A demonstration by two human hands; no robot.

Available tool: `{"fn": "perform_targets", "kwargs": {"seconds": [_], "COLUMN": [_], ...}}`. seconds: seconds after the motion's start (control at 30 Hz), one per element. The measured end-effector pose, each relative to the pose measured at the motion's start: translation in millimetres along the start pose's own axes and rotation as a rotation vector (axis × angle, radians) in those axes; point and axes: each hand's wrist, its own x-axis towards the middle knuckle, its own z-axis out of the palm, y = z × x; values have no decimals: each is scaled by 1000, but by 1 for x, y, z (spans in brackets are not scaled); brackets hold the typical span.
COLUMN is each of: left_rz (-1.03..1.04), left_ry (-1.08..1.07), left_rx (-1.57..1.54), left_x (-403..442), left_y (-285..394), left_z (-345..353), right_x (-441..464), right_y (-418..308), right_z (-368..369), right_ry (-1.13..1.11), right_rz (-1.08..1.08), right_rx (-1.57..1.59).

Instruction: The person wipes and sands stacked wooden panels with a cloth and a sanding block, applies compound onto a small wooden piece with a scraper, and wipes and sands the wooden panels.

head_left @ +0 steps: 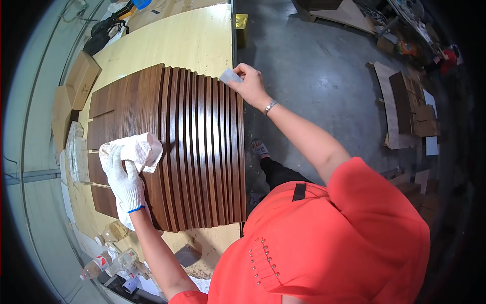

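A row of dark brown, glossy wooden boards [201,147] lies overlapped like steps across the table. My left hand [124,177], in a white knit glove with a blue cuff edge, is closed on a crumpled white cloth [147,150] over the leftmost board [132,109]. More white cloth hangs beneath that wrist. At the far ends of the boards, my bare right hand [249,85] pinches a small pale grey pad [231,76] between thumb and fingers. The pad is at the board edges; whether it presses on them I cannot tell.
The pale wooden table [202,30] carries an open cardboard box [83,81] and a plastic-wrapped bundle [77,152] along the wall side. Plastic bottles [96,266] and a dark block [187,255] sit near the lower end. Flat cardboard [405,104] lies on the grey floor.
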Motion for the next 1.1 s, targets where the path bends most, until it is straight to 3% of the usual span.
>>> {"fn": "perform_targets", "kwargs": {"seconds": [0.2, 0.43, 0.53, 0.63, 0.77, 0.9, 0.97, 1.03, 1.1], "left_rz": [0, -10, -7, 4, 5, 12, 5, 37, 34], "left_ry": [13, 5, 6, 2, -4, 9, -10, 17, 30], "left_rx": [6, -11, -2, -5, 5, 17, 13, 20, 36], "left_x": [1, 0, 1, 0, 0, -1, 1, 2, -3], "left_y": [2, 2, 1, -4, -1, -7, -5, -2, -3], "left_z": [0, 0, 0, 1, 1, 3, 1, 2, 1], "right_x": [-98, -17, -31, -71, -34, -7, -43, -94, -128], "right_y": [-15, 19, 21, 9, 20, 25, 18, 11, 6], "right_z": [-29, -19, -22, -39, -34, -21, -25, -41, -58], "right_ry": [-371, -36, -67, -334, -92, -22, -94, -310, -446], "right_rz": [79, 140, 66, 169, 89, 33, 43, 91, 196], "right_rx": [225, 116, 9, 119, 147, -126, -20, 32, 286]}}
